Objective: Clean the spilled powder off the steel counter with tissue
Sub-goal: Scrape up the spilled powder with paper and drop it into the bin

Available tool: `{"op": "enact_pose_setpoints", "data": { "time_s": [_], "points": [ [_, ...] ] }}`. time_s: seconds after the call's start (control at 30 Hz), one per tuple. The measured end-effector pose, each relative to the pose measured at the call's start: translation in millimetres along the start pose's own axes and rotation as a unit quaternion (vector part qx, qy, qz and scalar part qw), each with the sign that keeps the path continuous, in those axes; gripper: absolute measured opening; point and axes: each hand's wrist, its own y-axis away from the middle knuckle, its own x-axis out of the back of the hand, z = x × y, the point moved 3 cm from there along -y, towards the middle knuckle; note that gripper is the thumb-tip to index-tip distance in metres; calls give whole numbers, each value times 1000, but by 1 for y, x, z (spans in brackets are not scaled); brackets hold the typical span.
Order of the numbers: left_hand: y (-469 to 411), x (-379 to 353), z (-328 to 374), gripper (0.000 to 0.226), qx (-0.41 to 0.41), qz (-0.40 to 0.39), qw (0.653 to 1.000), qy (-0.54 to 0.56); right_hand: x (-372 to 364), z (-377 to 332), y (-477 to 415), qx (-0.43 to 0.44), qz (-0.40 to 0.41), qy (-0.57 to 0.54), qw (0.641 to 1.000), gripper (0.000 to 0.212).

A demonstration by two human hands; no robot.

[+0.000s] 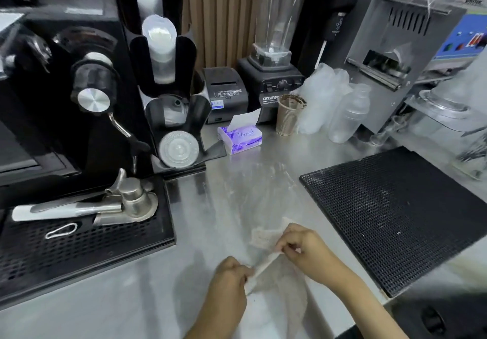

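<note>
Both hands hold one white tissue [264,264] just above the steel counter [229,201], near its front edge. My left hand [232,272] pinches the tissue's near end and my right hand [303,246] pinches its far end, so the sheet is stretched between them. Part of the tissue lies crumpled beyond my right hand, and a thin sheet spreads on the counter under my hands. Faint pale powder smears [253,178] streak the counter in the middle. A purple tissue pack [241,138] with one sheet sticking up stands further back.
A black coffee machine with a drip tray [79,246] fills the left side, with a lid and cup holder [171,117] beside it. A black rubber mat [400,215] lies at the right. At the back stand a ribbed cup [288,116], a blender [274,75] and clear plastic bottles [347,117].
</note>
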Motion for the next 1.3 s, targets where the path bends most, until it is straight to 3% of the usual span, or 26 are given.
{"op": "enact_pose_setpoints", "data": {
  "time_s": [0.1, 0.23, 0.4, 0.57, 0.8, 0.97, 1.07, 1.2, 1.3],
  "points": [
    [-15, 7, -4, 29, 36, 9, 999, -15, 2, 1, -4, -46, 16, -25, 998, 29],
    [-23, 10, 5, 25, 13, 26, 999, -14, -3, 6, -5, -68, 41, -18, 997, 29],
    [-39, 15, 11, 21, 38, -13, 999, -14, 6, 3, -20, -89, 12, 22, 996, 30],
    [-45, 19, 15, 40, 86, -24, 995, 34, 8, 8, -26, -95, -4, 35, 995, 33],
    [-72, 25, 8, 20, -22, 36, 997, -63, -2, 12, -52, 0, -10, 103, 995, 30],
    [-81, 11, -4, 27, -47, 12, 987, -152, -7, 11, -61, 7, -26, 163, 986, 25],
    [-79, 4, -6, 22, -27, -13, 985, -171, -8, 12, -54, 17, -66, 138, 988, 25],
    [-59, -9, 0, 14, -23, -57, 976, -209, -10, 25, -31, 8, -55, 90, 994, 19],
    [-36, -17, 8, 27, -71, -107, 965, -227, -9, 26, -10, 26, -77, 69, 994, 26]
  ]
}}
